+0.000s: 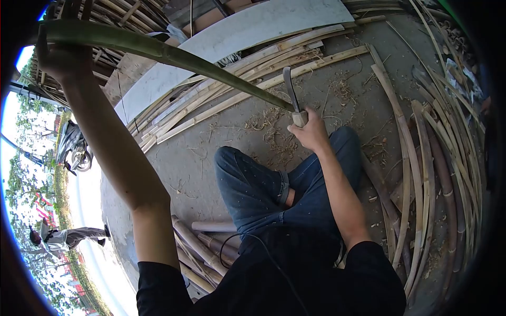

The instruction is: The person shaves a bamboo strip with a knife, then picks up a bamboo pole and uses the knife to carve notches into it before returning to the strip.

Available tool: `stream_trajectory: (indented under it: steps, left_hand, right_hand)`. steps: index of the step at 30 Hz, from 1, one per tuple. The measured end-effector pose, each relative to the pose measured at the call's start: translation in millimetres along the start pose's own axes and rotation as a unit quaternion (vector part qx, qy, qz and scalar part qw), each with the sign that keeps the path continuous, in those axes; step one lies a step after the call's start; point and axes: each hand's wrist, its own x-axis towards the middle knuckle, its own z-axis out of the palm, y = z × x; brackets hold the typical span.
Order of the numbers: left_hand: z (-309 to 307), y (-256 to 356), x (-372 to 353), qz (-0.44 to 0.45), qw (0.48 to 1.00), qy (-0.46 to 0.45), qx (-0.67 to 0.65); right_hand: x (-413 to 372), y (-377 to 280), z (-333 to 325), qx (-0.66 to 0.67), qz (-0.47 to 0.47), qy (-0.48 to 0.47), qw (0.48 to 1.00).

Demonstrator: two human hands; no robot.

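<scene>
A long green bamboo pole slants from the upper left down to the middle of the view. Its near, upper end lies in my raised left hand, whose fingers are wrapped round it. My right hand is closed on the pale wooden handle of a curved knife. The dark blade points up and away from me, its base touching or very close to the pole's lower end. The exact contact there is hard to tell.
Split bamboo strips lie ahead beside a pale board. More strips and poles are at the right, others at lower left. Shavings litter the floor. A person and motorbike are outside at left.
</scene>
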Motion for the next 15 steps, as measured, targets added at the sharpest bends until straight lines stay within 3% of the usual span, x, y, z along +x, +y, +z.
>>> stream_trajectory:
  steps: [3, 6, 8, 10, 11, 12, 14, 15]
  left_hand:
    - [-0.7, 6.0, 16.7, 0.011, 0.997, 0.054, 0.047]
    - [-45.1, -3.5, 62.6, 0.019, 0.996, -0.009, 0.090]
    - [-14.0, -1.2, 51.2, 0.044, 0.993, 0.017, 0.109]
    - [9.3, -2.3, 44.6, 0.092, 0.971, 0.095, 0.199]
    - [36.2, 2.4, 29.4, 0.071, 0.969, 0.138, 0.191]
    - [50.3, 6.9, 19.4, 0.069, 0.969, 0.136, 0.192]
    - [68.0, 15.3, 2.0, 0.112, 0.939, 0.103, 0.309]
    - [74.0, 19.2, -5.6, 0.131, 0.918, 0.086, 0.365]
  right_hand:
    - [-5.1, -32.4, -2.0, -0.002, -0.045, -0.003, 0.999]
    - [-10.3, -83.2, -12.9, 0.038, -0.067, -0.032, 0.996]
    - [-10.1, -111.3, -17.6, 0.076, -0.099, -0.032, 0.992]
    - [-12.7, -151.0, -27.5, 0.065, -0.154, -0.013, 0.986]
    - [-13.8, -175.0, -35.5, 0.056, -0.178, -0.017, 0.982]
    - [-15.0, -197.9, -42.1, 0.047, -0.200, -0.021, 0.978]
    - [-14.1, -233.0, -44.9, 0.022, -0.280, 0.054, 0.958]
    - [-13.5, -242.8, -47.2, 0.022, -0.277, 0.053, 0.959]
